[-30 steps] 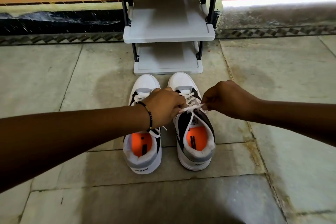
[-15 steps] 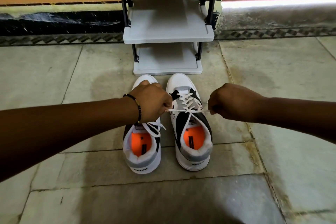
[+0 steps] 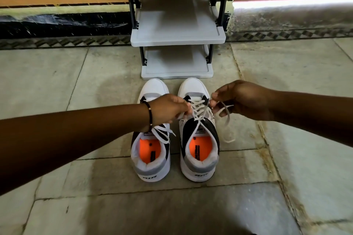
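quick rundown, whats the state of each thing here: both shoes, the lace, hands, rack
right shoe, upright on the floor, untied
lace, slack, one end in each hand
left hand, pinches one lace end
right hand, pinches the other end, its tail dangling
left shoe, upright beside the right shoe, its own lace draped over the tongue
shoe rack, standing upright beyond the toes

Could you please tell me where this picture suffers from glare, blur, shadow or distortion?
Head view: a blown-out light strip glares at the upper right. Head view: the lace loop hanging from the right hand is smeared, while the shoes are sharp. Head view: a dark shadow covers the near floor, and the patterned wall border bows slightly from the wide lens.
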`<action>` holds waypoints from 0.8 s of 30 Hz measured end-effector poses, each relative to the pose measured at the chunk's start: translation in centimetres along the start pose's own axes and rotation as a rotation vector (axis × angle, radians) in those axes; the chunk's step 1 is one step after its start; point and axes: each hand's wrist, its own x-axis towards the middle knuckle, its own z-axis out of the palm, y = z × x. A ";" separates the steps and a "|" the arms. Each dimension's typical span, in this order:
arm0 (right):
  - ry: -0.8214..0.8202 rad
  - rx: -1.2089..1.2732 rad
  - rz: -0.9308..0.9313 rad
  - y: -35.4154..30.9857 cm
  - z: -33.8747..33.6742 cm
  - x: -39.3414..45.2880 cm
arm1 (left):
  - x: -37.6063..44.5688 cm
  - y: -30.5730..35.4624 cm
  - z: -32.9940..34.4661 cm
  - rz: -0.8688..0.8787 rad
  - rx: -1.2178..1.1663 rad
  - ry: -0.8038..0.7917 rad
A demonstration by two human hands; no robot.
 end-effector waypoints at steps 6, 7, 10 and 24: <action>0.123 0.194 -0.027 -0.8 1.7 0.7 | -0.4 0.7 1.5 -0.080 -0.467 0.097; 0.137 0.244 -0.031 -0.8 2.0 0.7 | -0.4 0.7 1.7 -0.071 -0.479 0.102; 0.203 0.313 -0.052 -0.7 2.7 1.0 | -0.5 0.5 1.9 -0.036 -0.476 0.123; 0.058 0.011 0.024 0.8 3.2 1.0 | -0.8 -0.6 2.0 0.165 -0.391 0.132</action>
